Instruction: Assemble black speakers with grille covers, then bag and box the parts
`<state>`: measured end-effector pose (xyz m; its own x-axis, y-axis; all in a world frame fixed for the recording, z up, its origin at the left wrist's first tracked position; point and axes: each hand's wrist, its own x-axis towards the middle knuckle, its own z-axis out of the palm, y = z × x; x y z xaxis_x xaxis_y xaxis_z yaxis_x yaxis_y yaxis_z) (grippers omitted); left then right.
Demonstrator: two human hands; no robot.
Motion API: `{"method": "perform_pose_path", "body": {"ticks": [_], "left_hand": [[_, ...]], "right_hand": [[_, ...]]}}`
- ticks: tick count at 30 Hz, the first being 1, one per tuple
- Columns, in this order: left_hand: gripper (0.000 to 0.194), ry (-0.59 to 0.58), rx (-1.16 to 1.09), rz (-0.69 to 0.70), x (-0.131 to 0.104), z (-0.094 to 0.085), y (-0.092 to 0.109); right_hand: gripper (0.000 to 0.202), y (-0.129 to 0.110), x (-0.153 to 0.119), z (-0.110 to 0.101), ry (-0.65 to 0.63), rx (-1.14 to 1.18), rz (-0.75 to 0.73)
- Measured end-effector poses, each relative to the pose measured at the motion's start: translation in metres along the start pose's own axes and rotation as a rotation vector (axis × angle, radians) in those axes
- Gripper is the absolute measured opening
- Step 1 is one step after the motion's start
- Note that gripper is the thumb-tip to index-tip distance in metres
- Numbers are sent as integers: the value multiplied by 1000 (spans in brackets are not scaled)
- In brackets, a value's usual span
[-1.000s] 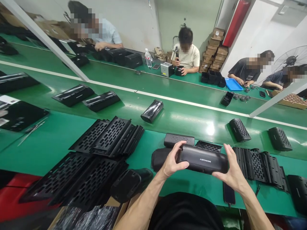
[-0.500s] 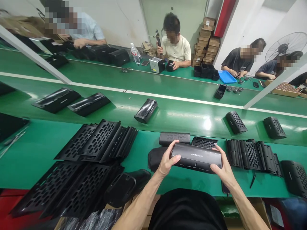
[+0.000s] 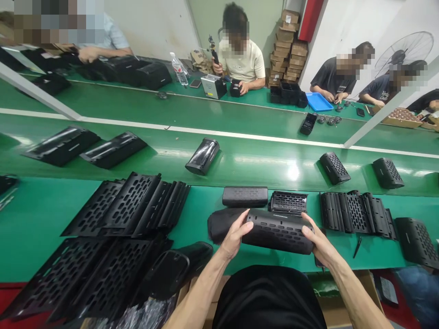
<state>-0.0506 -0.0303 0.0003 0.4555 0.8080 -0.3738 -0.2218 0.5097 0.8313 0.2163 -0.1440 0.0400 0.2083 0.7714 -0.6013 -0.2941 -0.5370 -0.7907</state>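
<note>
Between both hands I hold a black speaker housing (image 3: 277,233) just over the green bench, its slotted side now facing me and white lettering along its top edge. My left hand (image 3: 236,233) grips its left end, thumb on the front. At the right end, my right hand (image 3: 317,240) closes round it in the same way. Behind the left hand lies a dark cloth-like bundle (image 3: 221,224), partly hidden. A similar black housing (image 3: 244,196) and a perforated black shell (image 3: 288,202) lie just beyond the held one.
Perforated black panels (image 3: 132,205) are stacked to my left, near a black housing (image 3: 171,269). More panels (image 3: 356,212), a black pen-like tool (image 3: 357,246) and another housing (image 3: 416,242) lie right. Several housings sit on the green conveyor (image 3: 247,160). Co-workers sit across it.
Both hands have rolled the speaker housing, so its slotted side shows and the lettering has moved to the top edge. The whole view has shifted slightly.
</note>
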Motion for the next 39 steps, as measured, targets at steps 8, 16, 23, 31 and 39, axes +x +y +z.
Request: {"method": "perform_pose_path", "body": {"ticks": [8, 16, 23, 31, 39], "left_hand": [[68, 164, 1, -94, -3, 14, -21], [93, -20, 11, -94, -14, -8, -39], [97, -107, 84, 2, -16, -11, -67], [24, 570, 952, -126, 19, -24, -68], [16, 630, 1246, -109, 45, -38, -83]], "right_hand": [[88, 30, 0, 6, 148, 51, -94], [103, 40, -19, -24, -41, -130, -19], [85, 32, -22, -43, 6, -278, -92], [67, -82, 140, -59, 198, 62, -354], [33, -104, 277, -51, 500, 62, -45]]}}
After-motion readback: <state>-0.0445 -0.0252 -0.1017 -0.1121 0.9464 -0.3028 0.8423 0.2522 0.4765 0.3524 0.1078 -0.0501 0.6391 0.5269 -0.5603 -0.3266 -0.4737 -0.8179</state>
